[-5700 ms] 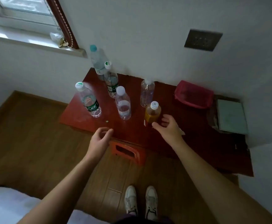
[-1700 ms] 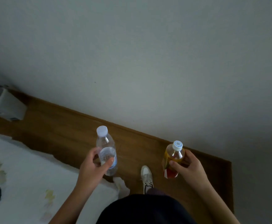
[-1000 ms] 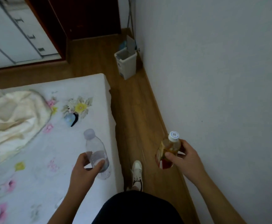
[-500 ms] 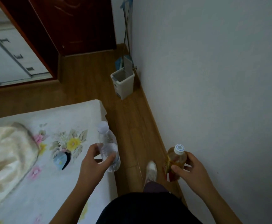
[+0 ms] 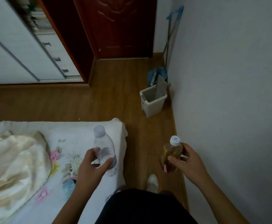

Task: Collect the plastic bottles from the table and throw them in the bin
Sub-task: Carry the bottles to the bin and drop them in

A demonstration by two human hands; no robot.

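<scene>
- The left hand (image 5: pixel 90 167) grips a clear water bottle (image 5: pixel 104 151) over the bed corner (image 5: pixel 115 126), cap pointing up and away.
- The right hand (image 5: pixel 187 162) holds an amber drink bottle (image 5: pixel 170 154), nearly upright.
- The open white bin (image 5: pixel 153 101) stands far ahead, beside the wall (image 5: pixel 228 94).

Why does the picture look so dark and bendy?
Head view: the room is dimly lit, so the clear bottle and bin look dull and slightly soft; the wide lens slants and stretches the wardrobe and wall at the edges.
</scene>
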